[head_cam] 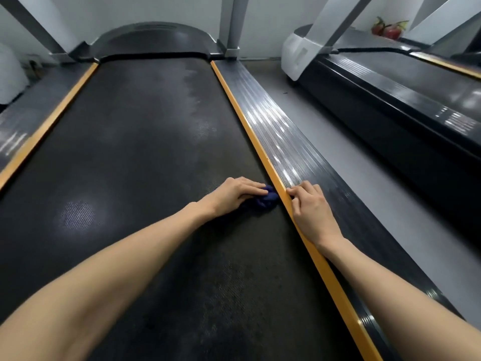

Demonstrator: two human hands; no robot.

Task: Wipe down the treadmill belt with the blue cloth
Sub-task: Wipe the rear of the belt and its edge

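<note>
In the head view, the treadmill belt [135, 152] is a long black band with a fine dotted rubber texture, dull in most places and with some pale grey patches. The blue cloth [269, 199] is a small crumpled bundle of dark blue fabric. It lies on the belt at its right edge, just beside the orange strip [250, 131]. The left hand [234, 194] lies flat on the cloth and presses it down with almost straight fingers, not clenched. The right hand [309, 209] rests on the side rail [286, 142], a black ribbed surface with shiny reflections. Its fingers are bent, their tips touch the orange strip, and it grasps nothing. At the far end is the rounded dark motor hood [153, 40]. To the right, across the smooth grey floor [312, 121], stands a second treadmill [390, 100] with glossy black sides.
</note>
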